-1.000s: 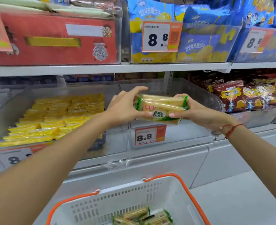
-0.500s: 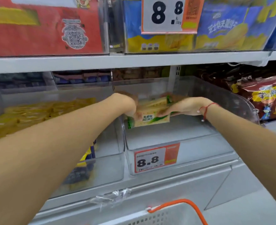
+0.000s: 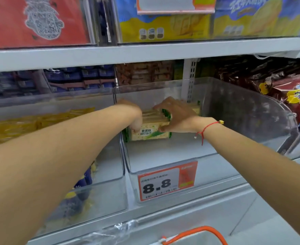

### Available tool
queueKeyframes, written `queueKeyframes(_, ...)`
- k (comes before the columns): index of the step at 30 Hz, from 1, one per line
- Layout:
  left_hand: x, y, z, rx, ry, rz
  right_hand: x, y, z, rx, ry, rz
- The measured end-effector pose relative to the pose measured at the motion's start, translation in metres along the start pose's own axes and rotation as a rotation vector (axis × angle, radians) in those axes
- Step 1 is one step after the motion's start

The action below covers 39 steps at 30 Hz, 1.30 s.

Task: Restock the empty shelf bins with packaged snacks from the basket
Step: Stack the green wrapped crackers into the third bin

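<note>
1. Since half a second ago both hands have pushed further into the clear bin (image 3: 251, 110) and come lower, so the cracker pack (image 3: 150, 132) now sits low near the bin's floor, towards its back left; a second pack (image 3: 195, 107) shows behind the right hand.
2. Nearest, at the bottom edge, the orange handle of the basket (image 3: 195, 233) curves over its white rim.
3. A crumpled bit of clear plastic (image 3: 122, 227) lies on the shelf ledge just left of the handle.
4. On the bin's front wall hangs an orange price tag (image 3: 167, 181) reading 8.8.
5. Further in, the left hand (image 3: 136, 119) curls over the left end of the cracker pack, thumb on its front face.
6. The right hand (image 3: 177, 117) grips the right end, thumb at the front edge and fingers spread over the top; a red string bracelet (image 3: 206, 129) circles its wrist.
7. Left of this bin, a neighbouring bin holds yellow packets (image 3: 30, 122).
8. Right of it lie red snack bags (image 3: 297, 96).
9. Above, the upper shelf (image 3: 145, 55) carries a red box (image 3: 36, 20) and blue-and-yellow bags (image 3: 165, 27).
</note>
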<state>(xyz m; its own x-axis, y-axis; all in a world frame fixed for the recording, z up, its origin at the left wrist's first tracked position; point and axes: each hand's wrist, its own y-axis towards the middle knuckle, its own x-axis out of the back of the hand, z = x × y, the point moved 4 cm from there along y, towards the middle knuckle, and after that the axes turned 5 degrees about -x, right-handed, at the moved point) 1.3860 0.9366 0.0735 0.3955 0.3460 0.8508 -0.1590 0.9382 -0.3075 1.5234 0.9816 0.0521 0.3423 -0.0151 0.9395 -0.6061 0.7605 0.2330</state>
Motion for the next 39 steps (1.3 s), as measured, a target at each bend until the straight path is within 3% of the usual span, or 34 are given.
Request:
queueKeyframes(4, 0.004, -0.003, -0.001, -0.001, -0.022, -0.066, -0.011, -0.002, 0.008, 0.066, -0.197, 0.089)
queueKeyframes(9, 0.012, -0.012, -0.002, -0.051, -0.096, -0.154, -0.008, 0.000, 0.013, 0.132, -0.378, 0.004)
queueKeyframes(21, 0.006, -0.005, -0.006, -0.076, -0.140, -0.051, -0.012, 0.004, 0.012, 0.120, -0.423, 0.021)
queueKeyframes(27, 0.011, -0.013, -0.003, -0.083, -0.183, -0.204, -0.017, 0.003, 0.007, 0.098, -0.370, 0.077)
queueKeyframes(35, 0.008, -0.007, -0.002, -0.092, -0.215, -0.142, -0.014, 0.004, 0.008, 0.070, -0.332, 0.074)
queueKeyframes(39, 0.015, -0.011, -0.002, -0.117, -0.266, -0.275, -0.012, 0.003, 0.007, 0.047, -0.247, 0.037)
